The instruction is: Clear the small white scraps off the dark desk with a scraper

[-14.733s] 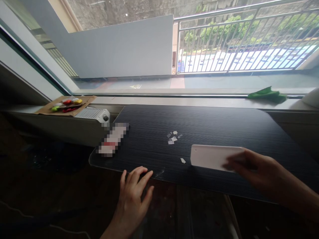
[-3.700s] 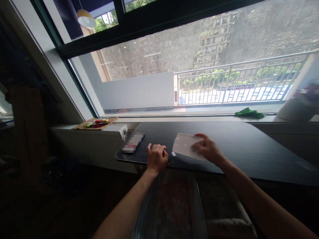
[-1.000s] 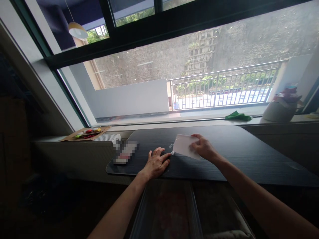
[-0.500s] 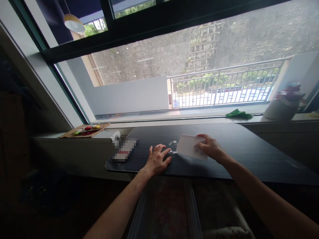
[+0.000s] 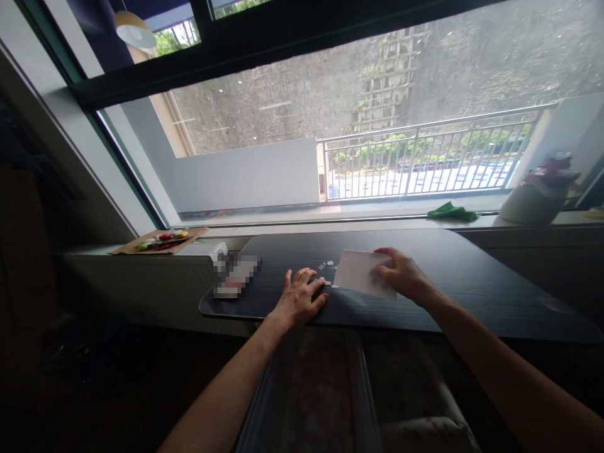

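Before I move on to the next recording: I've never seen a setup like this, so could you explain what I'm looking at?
There is no machine here. A person works with two bare hands, filmed by one head-worn camera looking forward and down, towards a window. The right hand holds a pale, flat, roughly rectangular piece by its far side. The left hand holds nothing visible; its fingertips are at some small, flat, whitish scraps on the dark wood-grained table. Near the table's left end lies a pale oblong object, too pixelated to identify.
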The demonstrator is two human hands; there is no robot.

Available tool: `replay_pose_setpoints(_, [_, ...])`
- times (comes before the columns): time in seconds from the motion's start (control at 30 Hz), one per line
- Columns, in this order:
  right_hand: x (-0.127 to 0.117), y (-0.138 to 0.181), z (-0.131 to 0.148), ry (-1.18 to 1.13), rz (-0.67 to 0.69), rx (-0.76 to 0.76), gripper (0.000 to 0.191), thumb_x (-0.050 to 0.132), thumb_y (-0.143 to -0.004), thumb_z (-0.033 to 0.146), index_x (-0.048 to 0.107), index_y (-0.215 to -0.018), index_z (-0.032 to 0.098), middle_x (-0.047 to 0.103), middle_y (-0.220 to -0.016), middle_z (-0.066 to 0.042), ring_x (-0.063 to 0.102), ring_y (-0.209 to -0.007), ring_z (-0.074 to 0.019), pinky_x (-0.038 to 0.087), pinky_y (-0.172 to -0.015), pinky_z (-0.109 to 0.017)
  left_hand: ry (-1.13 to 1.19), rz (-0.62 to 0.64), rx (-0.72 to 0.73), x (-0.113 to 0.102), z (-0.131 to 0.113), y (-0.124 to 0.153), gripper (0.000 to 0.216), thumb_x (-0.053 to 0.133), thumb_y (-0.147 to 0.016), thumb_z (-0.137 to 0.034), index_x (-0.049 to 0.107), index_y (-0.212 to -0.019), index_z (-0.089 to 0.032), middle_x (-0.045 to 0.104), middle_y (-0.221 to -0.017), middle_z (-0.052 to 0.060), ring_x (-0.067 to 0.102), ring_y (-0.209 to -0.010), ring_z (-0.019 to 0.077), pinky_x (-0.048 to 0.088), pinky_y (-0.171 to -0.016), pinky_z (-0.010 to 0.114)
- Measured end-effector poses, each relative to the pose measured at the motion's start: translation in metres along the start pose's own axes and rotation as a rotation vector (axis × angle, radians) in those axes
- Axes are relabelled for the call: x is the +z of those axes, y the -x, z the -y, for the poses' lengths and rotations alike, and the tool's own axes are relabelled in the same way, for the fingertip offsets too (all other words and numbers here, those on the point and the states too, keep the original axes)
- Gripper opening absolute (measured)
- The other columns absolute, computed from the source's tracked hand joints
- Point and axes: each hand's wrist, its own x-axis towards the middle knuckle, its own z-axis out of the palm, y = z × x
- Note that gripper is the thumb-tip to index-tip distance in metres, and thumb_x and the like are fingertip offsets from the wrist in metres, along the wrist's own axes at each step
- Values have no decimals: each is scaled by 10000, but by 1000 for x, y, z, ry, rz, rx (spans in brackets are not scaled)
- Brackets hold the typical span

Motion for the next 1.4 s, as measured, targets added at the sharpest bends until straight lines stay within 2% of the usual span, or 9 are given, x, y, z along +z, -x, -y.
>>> replay_pose_setpoints(0.13, [2,0,-1,26,-5,-28,463,577,-727,102,657,-1181,148,687,-850,-69,609,-706,-181,478,-597,-256,-6,-47,-1,1,-1,2,299,572,-898,-350,641,-1172,-253,544,-1346,111,416,-1338,298,169,-1147,644])
replay_pose_setpoints(0.33, [-13,-1,-5,41,-20,-27,472,582,-736,97,650,-1200,141,670,-797,-71,594,-656,-187,466,-574,-272,5,-105,-5,-1,-1,3,302,610,-859,-319,653,-1134,-202,567,-1294,129,456,-1300,294,185,-1160,606])
replay_pose_setpoints(0.5, [7,-6,3,-32,-4,-58,495,573,-763,122,612,-1256,144,691,-924,-98,625,-706,-180,495,-570,-249,1,-107,-3,0,-1,4,294,614,-853,-294,661,-1127,-199,586,-1262,121,477,-1274,289,200,-1153,607])
replay_pose_setpoints(0.67, [12,-13,-3,-74,-9,-27,469,613,-702,101,664,-1165,149,699,-857,-86,615,-665,-182,480,-544,-251,-22,-74,-13,0,1,1,247,609,-870,-301,678,-1093,-219,615,-1238,100,487,-1259,273,233,-1136,611])
replay_pose_setpoints(0.9, [-4,-9,-36,-205,-56,83,441,604,-701,149,655,-1138,130,705,-829,-80,650,-698,-202,515,-561,-265,-124,72,5,-22,1,-28,112,632,-886,-253,722,-946,-220,700,-1030,54,537,-1195,264,173,-1159,634])
replay_pose_setpoints(0.97, [1,-6,-46,-246,-47,106,420,595,-706,166,654,-1119,117,708,-802,-77,656,-680,-205,523,-564,-275,-167,167,41,-29,-3,-40,117,646,-894,-285,709,-950,-205,695,-1044,52,556,-1179,264,293,-1123,605])
replay_pose_setpoints(1.07, [10,-2,-57,-292,-67,111,442,573,-732,210,628,-1161,120,711,-836,-77,661,-694,-207,532,-591,-289,-234,276,64,-33,-10,-54,296,610,-932,-342,613,-1178,-178,617,-1231,91,609,-1095,242,516,-939,479])
replay_pose_setpoints(1.13, [13,0,-61,-300,-103,95,454,584,-726,237,629,-1167,137,706,-870,-76,659,-737,-214,530,-622,-295,-268,317,58,-33,-13,-60,344,592,-945,-349,570,-1243,-180,592,-1268,100,625,-1054,230,550,-878,441])
replay_pose_setpoints(1.4, [15,2,-64,-308,-169,24,411,585,-721,246,653,-1114,151,690,-820,-46,640,-744,-198,513,-666,-290,-281,375,13,-32,-9,-65,344,598,-941,-348,573,-1238,-176,600,-1252,98,627,-1051,232,550,-878,446])
